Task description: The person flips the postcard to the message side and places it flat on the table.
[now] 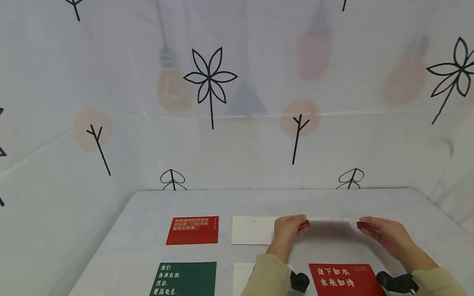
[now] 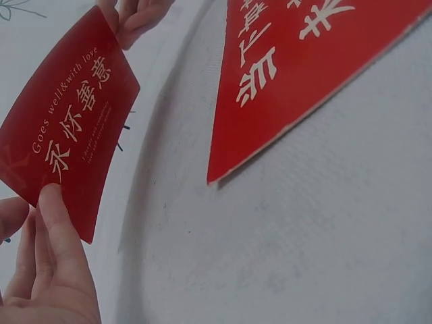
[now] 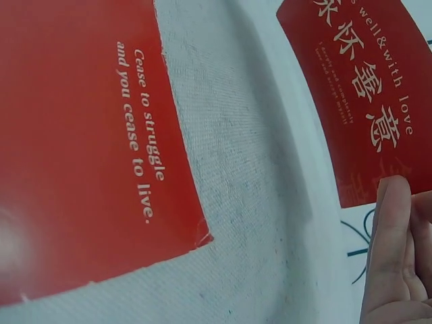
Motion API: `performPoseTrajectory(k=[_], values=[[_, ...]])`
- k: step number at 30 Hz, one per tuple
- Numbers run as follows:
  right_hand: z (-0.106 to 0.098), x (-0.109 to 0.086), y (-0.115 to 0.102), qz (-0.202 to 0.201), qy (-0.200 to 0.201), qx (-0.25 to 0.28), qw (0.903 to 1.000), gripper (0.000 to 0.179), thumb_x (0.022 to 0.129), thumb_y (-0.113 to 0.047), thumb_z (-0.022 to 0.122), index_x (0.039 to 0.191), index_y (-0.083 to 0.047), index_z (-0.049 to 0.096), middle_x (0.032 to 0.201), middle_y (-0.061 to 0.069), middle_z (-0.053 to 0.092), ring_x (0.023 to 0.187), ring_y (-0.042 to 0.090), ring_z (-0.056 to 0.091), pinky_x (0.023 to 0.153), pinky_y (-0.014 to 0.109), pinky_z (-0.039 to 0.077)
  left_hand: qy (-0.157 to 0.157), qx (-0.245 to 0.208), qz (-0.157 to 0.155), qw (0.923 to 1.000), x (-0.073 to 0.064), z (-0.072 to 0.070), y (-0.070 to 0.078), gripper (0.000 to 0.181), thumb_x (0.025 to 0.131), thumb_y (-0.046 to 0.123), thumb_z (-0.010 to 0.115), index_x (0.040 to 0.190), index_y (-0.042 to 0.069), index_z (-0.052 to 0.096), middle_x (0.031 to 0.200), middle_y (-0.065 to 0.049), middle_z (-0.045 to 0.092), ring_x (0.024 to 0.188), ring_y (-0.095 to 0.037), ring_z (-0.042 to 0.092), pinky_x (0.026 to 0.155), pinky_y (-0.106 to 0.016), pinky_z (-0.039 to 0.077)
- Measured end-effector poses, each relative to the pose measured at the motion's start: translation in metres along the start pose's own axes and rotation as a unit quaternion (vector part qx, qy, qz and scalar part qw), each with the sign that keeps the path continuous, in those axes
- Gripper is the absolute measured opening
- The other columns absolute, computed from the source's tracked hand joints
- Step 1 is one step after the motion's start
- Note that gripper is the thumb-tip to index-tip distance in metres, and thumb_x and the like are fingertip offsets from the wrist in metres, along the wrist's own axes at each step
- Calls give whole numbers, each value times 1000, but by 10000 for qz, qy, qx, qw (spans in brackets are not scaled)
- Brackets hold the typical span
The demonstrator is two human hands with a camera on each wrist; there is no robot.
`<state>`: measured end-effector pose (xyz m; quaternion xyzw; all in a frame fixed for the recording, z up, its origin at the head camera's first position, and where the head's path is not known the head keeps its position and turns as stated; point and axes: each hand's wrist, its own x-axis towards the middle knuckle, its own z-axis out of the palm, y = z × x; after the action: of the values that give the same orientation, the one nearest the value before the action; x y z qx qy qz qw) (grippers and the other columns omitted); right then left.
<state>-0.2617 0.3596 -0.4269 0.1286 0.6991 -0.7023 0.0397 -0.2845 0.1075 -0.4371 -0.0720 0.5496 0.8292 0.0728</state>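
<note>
A red card (image 2: 74,115) with white characters and "Goes well&with love" is held up between both hands, bowed slightly. My left hand (image 1: 288,232) pinches one end, with thumb and fingers at its edge in the left wrist view. At the opposite end, my right hand (image 1: 386,234) grips it; the fingers (image 3: 393,223) lie against the card in the right wrist view. From the head view the held card shows nearly edge-on as a pale strip above the table. Below the hands lies another red card (image 1: 346,283) with large white characters.
On the white-covered table (image 1: 117,276) lie a red card (image 1: 194,236) with a printed grid at back left, a green card (image 1: 185,284) at front left, a white card (image 1: 250,233) behind, and another white card (image 1: 239,282) partly under the left sleeve. A patterned cloth (image 1: 237,152) hangs behind.
</note>
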Motion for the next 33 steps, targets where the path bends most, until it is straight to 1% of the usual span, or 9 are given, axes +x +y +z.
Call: performPoseTrajectory(k=[2, 6, 11, 17, 21, 25, 28, 31, 33], values=[[-1, 1, 0, 45, 88, -33, 9999, 52, 93, -14, 57, 130, 17, 37, 86, -6, 60, 76, 6, 63, 82, 33, 52, 25, 30, 7, 10000, 0, 0, 0, 10, 80, -4, 67, 88, -10, 68, 76, -13, 67, 68, -16, 65, 68, -31, 56], [-1, 2, 1, 80, 242, -210, 9995, 68, 86, -21, 68, 132, 17, 35, 86, -5, 59, 75, 6, 62, 78, 30, 53, 79, 135, 26, 9999, 0, 1, 0, 11, 80, -4, 67, 89, -10, 68, 78, -11, 67, 67, -14, 63, 68, -30, 56], [-3, 3, 4, 30, 238, -646, 9976, 79, 83, -29, 72, 133, 18, 33, 94, -3, 60, 76, 2, 59, 74, 25, 54, 172, 394, 56, 9991, -2, 1, 1, 11, 80, -4, 67, 91, -7, 69, 82, -9, 67, 69, -13, 62, 68, -29, 55], [-5, 0, 4, 67, 175, -522, 9985, 92, 76, -35, 77, 135, 17, 29, 92, -5, 60, 75, -1, 57, 74, 24, 53, 210, 592, 16, 9980, -7, 2, 3, 8, 81, -3, 67, 88, -3, 71, 79, -7, 66, 68, -13, 62, 67, -28, 55], [-5, -1, 4, 42, 172, -574, 9982, 92, 77, -35, 76, 136, 16, 28, 95, -4, 61, 76, -2, 57, 74, 24, 53, 248, 671, 16, 9974, -7, 4, 3, 10, 81, -2, 67, 91, -2, 70, 78, -6, 65, 67, -12, 61, 67, -28, 55], [-4, -2, 4, 14, 235, -884, 9958, 87, 79, -35, 74, 135, 16, 31, 101, 2, 62, 77, 0, 56, 72, 24, 53, 262, 764, -6, 9967, -6, 4, 1, 14, 82, -1, 67, 96, -1, 68, 78, -6, 64, 68, -12, 61, 66, -27, 55], [-4, -3, 3, -5, 267, -1158, 9929, 83, 81, -34, 73, 133, 16, 34, 106, 6, 62, 80, 2, 56, 74, 26, 53, 226, 875, 52, 9959, -5, 3, -1, 14, 82, -2, 66, 96, -1, 68, 78, -5, 63, 68, -12, 60, 64, -25, 55], [-3, -4, 0, -28, 261, -1403, 9898, 79, 82, -35, 71, 132, 16, 37, 113, 13, 60, 86, 8, 57, 77, 29, 53, 190, 970, 162, 9950, -6, 3, -1, 13, 82, -3, 65, 95, -1, 69, 76, -5, 63, 66, -11, 59, 62, -25, 54], [-2, -5, -1, -14, 265, -1542, 9877, 78, 83, -36, 71, 132, 15, 38, 120, 20, 55, 93, 14, 56, 79, 31, 53, 180, 1019, 242, 9943, -7, 2, -1, 13, 81, -4, 65, 94, -2, 69, 75, -4, 62, 64, -11, 59, 61, -26, 55]])
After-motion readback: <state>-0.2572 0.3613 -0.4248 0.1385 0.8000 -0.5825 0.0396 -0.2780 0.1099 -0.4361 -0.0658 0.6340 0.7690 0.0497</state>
